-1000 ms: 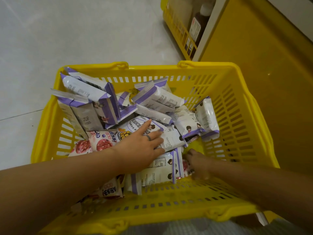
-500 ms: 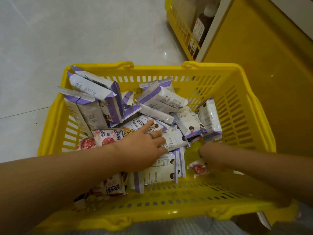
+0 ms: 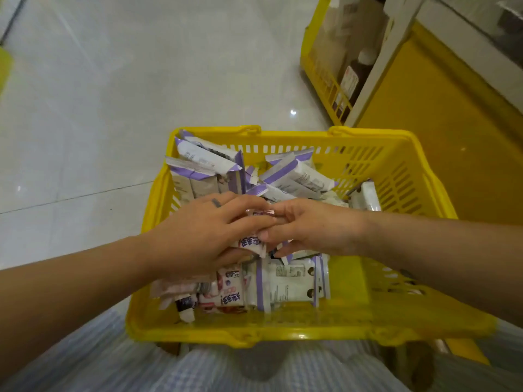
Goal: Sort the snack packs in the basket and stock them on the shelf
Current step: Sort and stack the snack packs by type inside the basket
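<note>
A yellow plastic basket [image 3: 396, 171] in front of me holds several snack packs, mostly white-and-purple packs [image 3: 294, 176] and some white-and-pink ones [image 3: 229, 290]. Both hands meet above the middle of the basket. My left hand [image 3: 198, 239] grips a white-and-pink snack pack [image 3: 252, 243] with fingers curled over it. My right hand [image 3: 308, 227] pinches the same pack from the right. Most of that pack is hidden by the fingers.
A yellow shelf unit [image 3: 441, 108] stands at the right, with a white upright [image 3: 376, 66]. Behind it a second yellow basket [image 3: 319, 77] holds a dark bottle [image 3: 356, 77]. Pale tiled floor [image 3: 113, 94] spreads to the left and beyond.
Both hands rose from among the packs and came together over the basket's middle. The right hand brought up a pink pack, and the left hand now grips it too. The camera view pulled back.
</note>
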